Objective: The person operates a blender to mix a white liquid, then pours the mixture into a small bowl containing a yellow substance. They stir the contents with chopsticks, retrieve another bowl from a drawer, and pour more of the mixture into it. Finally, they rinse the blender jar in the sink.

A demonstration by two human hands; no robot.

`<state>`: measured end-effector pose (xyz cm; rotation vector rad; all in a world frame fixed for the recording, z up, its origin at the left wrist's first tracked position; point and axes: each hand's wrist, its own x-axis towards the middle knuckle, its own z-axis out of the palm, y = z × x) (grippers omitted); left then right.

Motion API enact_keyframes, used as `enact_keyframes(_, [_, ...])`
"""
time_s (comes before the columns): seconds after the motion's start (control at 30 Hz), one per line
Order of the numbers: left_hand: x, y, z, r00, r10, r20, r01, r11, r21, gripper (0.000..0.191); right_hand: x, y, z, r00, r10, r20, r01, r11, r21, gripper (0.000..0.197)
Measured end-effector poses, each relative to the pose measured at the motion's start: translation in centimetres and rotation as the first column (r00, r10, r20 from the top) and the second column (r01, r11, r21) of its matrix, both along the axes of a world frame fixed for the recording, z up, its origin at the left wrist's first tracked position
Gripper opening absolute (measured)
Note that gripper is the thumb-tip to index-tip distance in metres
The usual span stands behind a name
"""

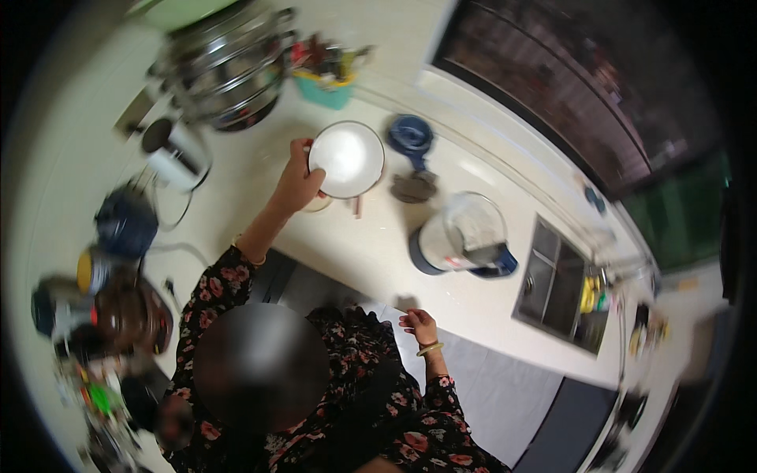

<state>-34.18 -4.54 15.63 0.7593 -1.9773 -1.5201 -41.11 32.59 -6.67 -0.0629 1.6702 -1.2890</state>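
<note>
My left hand (298, 177) grips the rim of a white round bowl or cup (346, 159) with a dark edge, over the counter, thumb on the rim. Its inside looks plain white. Partly hidden under it, a small round dish (318, 204) rests on the counter. My right hand (419, 326) is by the counter's front edge, fingers loosely apart, holding nothing. Between the hands and farther right, a clear jug (467, 227) with a dark blue base and handle holds something pale. A dark blue lid-like part (411, 135) lies behind, beside a grey-brown object (414, 187).
A stacked metal steamer (230, 65) and a teal basket (324, 91) of small items stand at the back. A white kettle-like appliance (176, 155) with a cord is at left, near a dark blue appliance (126, 222). A steel sink (556, 284) lies at right.
</note>
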Motion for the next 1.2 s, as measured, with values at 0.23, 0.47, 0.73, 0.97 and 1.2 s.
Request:
enact_keyframes(0.23, [-19.7,7.2,5.1,0.893,-0.449,0.017,0.441,0.871,-0.217,0.041,7.9,9.0,-1.6,0.863,-0.501,-0.065,0.504,0.864,0.022,0.027])
enact_keyframes(0.47, [-31.3,26.1,7.6,0.830,-0.546,0.111,0.403,0.451,-0.797,0.040,12.5,13.1,-2.6,0.633,-0.774,0.001,0.774,0.633,0.021,0.025])
enact_keyframes(0.73, [-36.3,32.5,6.9,0.759,-0.585,0.285,0.447,0.149,-0.882,0.039,1.6,14.9,1.3,0.639,-0.712,-0.290,0.678,0.700,-0.225,0.023])
enact_keyframes(0.97, [-31.6,19.2,11.8,0.867,-0.462,0.188,0.497,0.833,-0.242,0.043,-10.9,9.0,7.7,0.656,-0.318,-0.685,0.190,0.947,-0.258,0.072])
enact_keyframes(1.2, [-12.4,6.5,9.9,0.984,-0.078,0.159,0.068,0.995,0.072,0.053,-16.8,1.0,5.1,0.660,-0.412,-0.629,0.065,0.865,-0.498,0.040])
